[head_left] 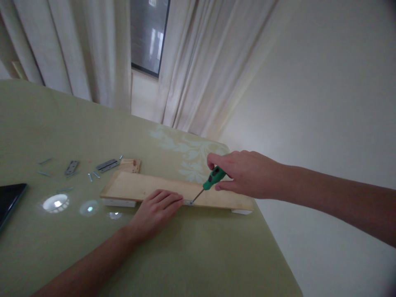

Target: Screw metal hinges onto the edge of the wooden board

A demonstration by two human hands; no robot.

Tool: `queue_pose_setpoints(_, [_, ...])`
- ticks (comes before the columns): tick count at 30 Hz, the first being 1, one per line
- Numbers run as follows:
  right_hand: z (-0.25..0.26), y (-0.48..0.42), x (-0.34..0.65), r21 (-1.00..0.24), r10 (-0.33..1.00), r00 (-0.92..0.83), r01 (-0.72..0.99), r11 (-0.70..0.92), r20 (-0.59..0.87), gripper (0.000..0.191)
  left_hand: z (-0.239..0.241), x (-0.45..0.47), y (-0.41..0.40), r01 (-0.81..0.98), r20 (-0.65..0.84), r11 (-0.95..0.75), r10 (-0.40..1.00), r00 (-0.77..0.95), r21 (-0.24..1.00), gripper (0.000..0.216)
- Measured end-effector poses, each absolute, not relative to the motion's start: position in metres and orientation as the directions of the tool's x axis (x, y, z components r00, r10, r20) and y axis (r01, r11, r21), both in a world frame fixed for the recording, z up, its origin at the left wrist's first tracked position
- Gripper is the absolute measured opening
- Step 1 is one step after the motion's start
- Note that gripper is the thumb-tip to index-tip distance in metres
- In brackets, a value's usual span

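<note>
A pale wooden board lies flat on the green table, raised on white blocks. My left hand rests on the board's near edge with its fingers flat and together, pressing it down. My right hand is wrapped round the green handle of a small screwdriver. The screwdriver's tip meets a small metal piece at the board's near edge, just right of my left fingertips.
Two metal hinges and several loose screws lie left of the board, beside a small wooden block. A dark tablet sits at the left edge. The table's edge drops off on the right. Curtains hang behind.
</note>
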State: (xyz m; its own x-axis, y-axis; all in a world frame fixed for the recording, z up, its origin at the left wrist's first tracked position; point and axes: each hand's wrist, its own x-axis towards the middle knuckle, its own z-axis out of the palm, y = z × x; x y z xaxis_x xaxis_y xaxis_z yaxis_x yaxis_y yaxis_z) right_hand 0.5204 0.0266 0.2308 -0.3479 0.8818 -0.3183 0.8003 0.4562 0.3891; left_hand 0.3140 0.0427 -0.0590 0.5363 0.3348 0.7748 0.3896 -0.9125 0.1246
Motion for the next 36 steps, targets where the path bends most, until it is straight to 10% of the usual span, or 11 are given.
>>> queue_pose_setpoints(36, [0.235,0.0218,0.5204,0.426,0.9,-0.313,0.8,0.421,-0.303,0.036,-0.0576,0.3143,0.0421,0.396,0.777,-0.911,0.331,0.536,0.115,0.021])
